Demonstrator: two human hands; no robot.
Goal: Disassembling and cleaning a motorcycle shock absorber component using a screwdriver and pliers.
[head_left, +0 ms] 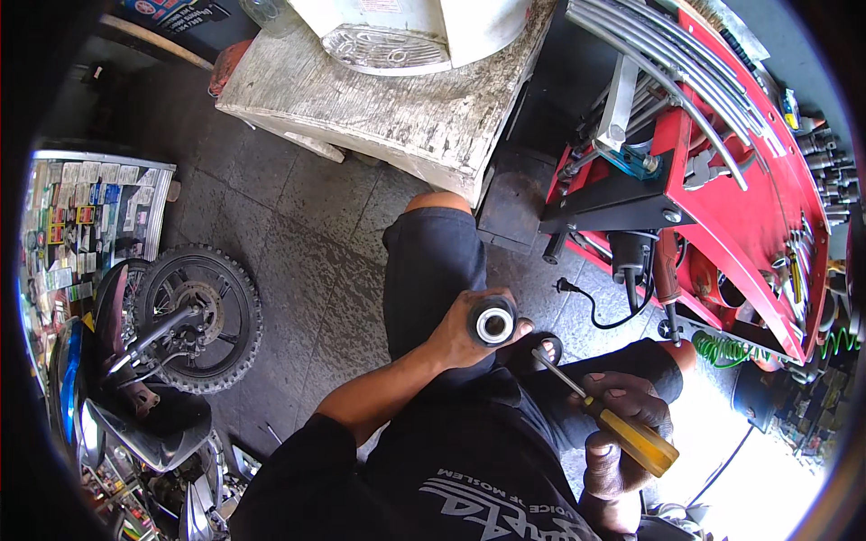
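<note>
My left hand (456, 335) is wrapped round a dark cylindrical part (481, 335) in front of my lap. Its end faces up and shows a bright metal ring with a round hole; the rest of its length is hidden, so its exact kind is unclear. To the right, my right hand (622, 433) grips a screwdriver (639, 442) by its yellow handle. The metal shaft slants up and left toward the cylindrical part, and its tip is apart from it. My thumb and fingers lie along the handle.
A worn wooden table (361, 113) stands ahead with a white appliance (406, 36) on it. At right is a red tool rack (740, 207) with a loose black cable and plug (591, 302). A motorcycle (185, 316) with a knobbly wheel stands left, beside a glass showcase (167, 180).
</note>
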